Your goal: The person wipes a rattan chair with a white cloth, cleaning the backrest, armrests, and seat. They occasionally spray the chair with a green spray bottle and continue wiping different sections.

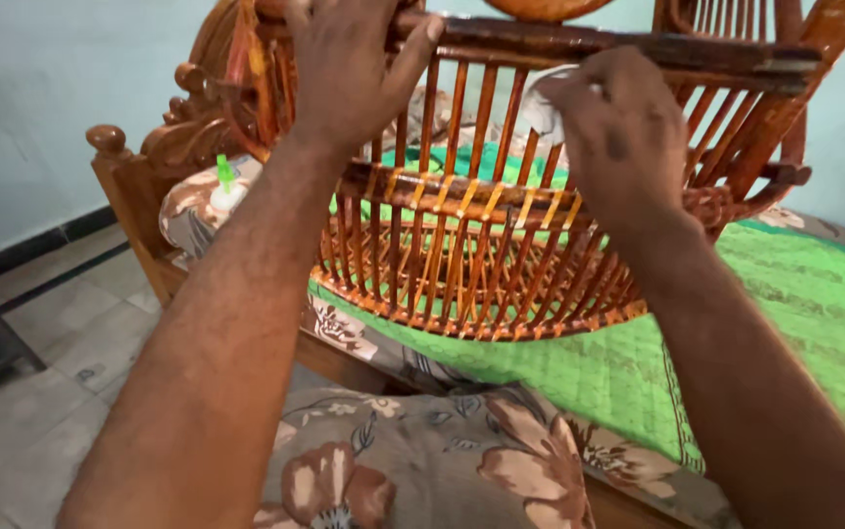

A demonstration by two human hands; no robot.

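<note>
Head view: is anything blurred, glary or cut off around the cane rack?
Head view: light is soft and even, without hard shadows or glare; the orange-brown cane rack is fairly sharp, while the left hand gripping its dark top rail and the right hand, pinching something pale, look slightly smeared; the rack's top is cropped by the frame edge; the green quilted bedcover reads clearly.
</note>
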